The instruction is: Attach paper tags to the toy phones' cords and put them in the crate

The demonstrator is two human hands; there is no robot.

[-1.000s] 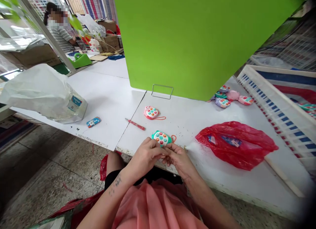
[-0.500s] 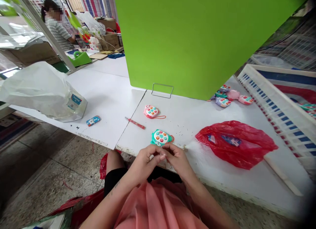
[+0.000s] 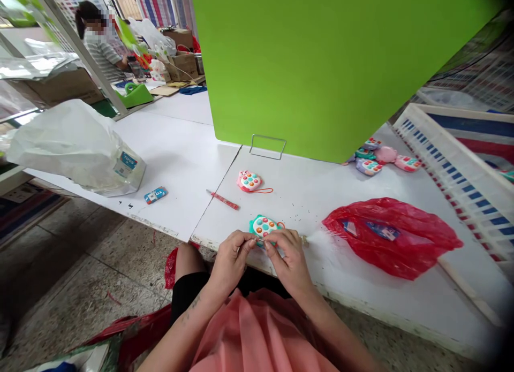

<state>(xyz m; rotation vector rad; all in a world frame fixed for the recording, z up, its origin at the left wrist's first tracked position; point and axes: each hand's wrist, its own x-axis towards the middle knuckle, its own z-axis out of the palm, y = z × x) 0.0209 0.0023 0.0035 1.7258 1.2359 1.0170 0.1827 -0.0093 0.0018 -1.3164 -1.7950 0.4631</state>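
Note:
My left hand and my right hand meet near the table's front edge, both pinched closed. Between their fingertips is something tiny that I cannot make out. Just beyond the fingers lies a teal animal-shaped toy with a white face, coloured round buttons and a red cord loop; my hands partly cover its near side. Farther back rests a pink toy of the same kind, its red loop stretched to the right. A slim red-handled tool lies left of the two toys, across the table seam.
A red plastic bag with blue cards lies at right, before a white basket. Several toys are piled behind it. A green panel rises at the back. At left are a white bag, a blue label pack and a seated person.
My hands have drawn slightly apart at the fingertips, the left shifting left and the right turning more over the teal toy's near edge. The whole view has shifted slightly.

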